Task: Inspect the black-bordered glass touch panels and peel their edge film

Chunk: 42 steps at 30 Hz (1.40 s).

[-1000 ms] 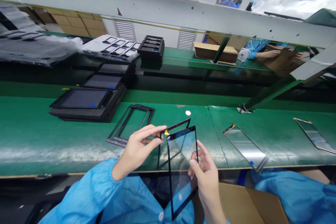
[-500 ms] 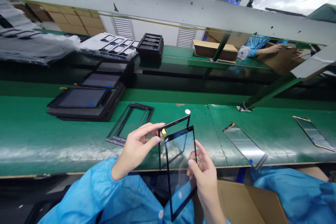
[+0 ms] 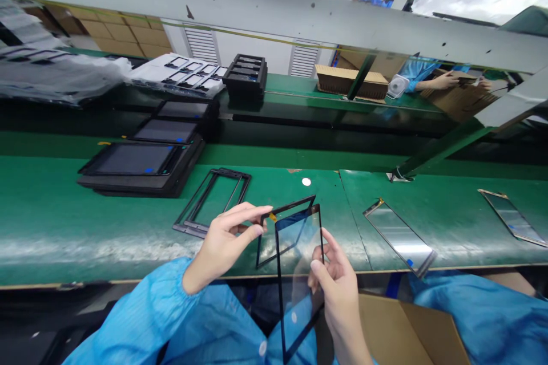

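Note:
Between thumb and fingers, my left hand (image 3: 229, 242) pinches the upper left corner of a thin black frame (image 3: 291, 206). My right hand (image 3: 336, 279) grips the right edge of a clear glass touch panel (image 3: 295, 279) with a black border. The panel is tilted upright in front of the frame and overlaps it, so part of the frame shows through the glass. A small orange-yellow flex tab (image 3: 273, 217) sits by the panel's upper left corner, close to my left fingertips. To the left, more black frames (image 3: 209, 202) lie overlapping on the green bench.
A stack of dark screens on black trays (image 3: 137, 168) stands at the left. Two display panels (image 3: 400, 236) lie at the right. An open cardboard box (image 3: 406, 325) is below the bench edge (image 3: 214, 280). A co-worker's hands (image 3: 445, 81) handle cardboard across the line.
The glass panel has shifted slightly right and down with my right hand. The black frame has tilted and its far corner moved a little right. The co-worker's hands moved slightly.

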Tool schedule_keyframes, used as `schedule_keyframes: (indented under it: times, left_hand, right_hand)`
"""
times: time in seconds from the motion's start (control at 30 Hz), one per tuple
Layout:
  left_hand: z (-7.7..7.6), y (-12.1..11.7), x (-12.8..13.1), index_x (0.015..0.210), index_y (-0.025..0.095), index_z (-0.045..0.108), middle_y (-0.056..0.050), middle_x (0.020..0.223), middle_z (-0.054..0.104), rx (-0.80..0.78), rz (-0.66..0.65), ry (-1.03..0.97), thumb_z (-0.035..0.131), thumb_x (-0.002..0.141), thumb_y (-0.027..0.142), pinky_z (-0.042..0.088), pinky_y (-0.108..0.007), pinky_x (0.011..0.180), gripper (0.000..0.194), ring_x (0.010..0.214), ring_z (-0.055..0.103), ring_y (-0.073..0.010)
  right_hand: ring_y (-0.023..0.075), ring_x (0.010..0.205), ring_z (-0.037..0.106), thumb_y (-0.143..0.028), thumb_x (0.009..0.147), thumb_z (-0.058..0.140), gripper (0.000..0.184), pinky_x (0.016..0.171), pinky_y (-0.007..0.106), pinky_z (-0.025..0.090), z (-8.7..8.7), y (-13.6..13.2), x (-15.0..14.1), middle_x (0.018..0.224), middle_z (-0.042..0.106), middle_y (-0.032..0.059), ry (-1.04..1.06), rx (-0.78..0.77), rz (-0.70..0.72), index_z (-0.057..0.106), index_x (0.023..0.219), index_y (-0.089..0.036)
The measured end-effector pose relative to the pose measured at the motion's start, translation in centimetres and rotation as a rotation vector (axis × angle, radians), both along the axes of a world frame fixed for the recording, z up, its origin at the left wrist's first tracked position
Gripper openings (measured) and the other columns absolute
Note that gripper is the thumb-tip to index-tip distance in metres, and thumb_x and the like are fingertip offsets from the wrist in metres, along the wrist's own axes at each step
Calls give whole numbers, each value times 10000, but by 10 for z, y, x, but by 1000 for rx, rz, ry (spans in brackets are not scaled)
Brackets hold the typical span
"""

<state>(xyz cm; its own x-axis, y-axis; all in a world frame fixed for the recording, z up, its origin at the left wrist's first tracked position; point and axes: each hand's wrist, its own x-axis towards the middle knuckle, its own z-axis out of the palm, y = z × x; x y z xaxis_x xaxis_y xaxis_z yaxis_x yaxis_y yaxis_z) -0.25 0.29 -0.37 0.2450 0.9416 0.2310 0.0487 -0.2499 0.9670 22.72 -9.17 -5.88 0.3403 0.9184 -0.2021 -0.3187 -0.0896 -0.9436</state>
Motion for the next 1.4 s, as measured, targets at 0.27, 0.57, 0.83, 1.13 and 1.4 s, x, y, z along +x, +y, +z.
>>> schedule_keyframes:
  times: [0.27,0.57,0.83,1.13,1.4]
  left_hand:
    - [1,-2,4,1210,317,863,-51,995,718,-77,11,-54,809,921,224,620,-237,736,308,884,691,-180]
    - [-10,-4,13,1250,250,844,-62,851,793,-458,-100,-352,944,819,313,631,-209,622,447,730,724,-160]
    - [-14,-5,18,1288,280,823,-68,970,825,-544,-65,-364,955,811,311,662,-212,632,495,826,800,-195]
    - [-18,-6,20,1394,249,761,-113,1054,853,-542,-47,-293,921,848,357,662,-205,639,580,981,830,-265]
    - [-4,-11,13,1260,160,835,-122,918,865,-444,-20,-68,888,836,327,665,-218,627,459,885,857,-295]
  right_hand:
    - [93,502,577,-439,812,919,678,455,234,501,-2,1,-2,897,673,-6,-22,16,-24,681,1423,-267]
    - [120,637,601,-392,826,908,762,599,261,580,-2,-5,-7,929,681,7,-140,-8,-89,619,1522,-277]
    - [103,609,556,-397,832,891,744,564,240,558,4,-4,-9,918,662,-14,-158,-46,-96,620,1516,-290]
    - [134,673,631,-388,914,790,723,621,269,587,-7,-8,-10,957,695,7,-293,-52,-73,545,1586,-280]
    - [323,1396,632,-380,992,695,531,1159,538,508,15,14,15,1521,654,136,-565,165,-82,632,1512,-292]
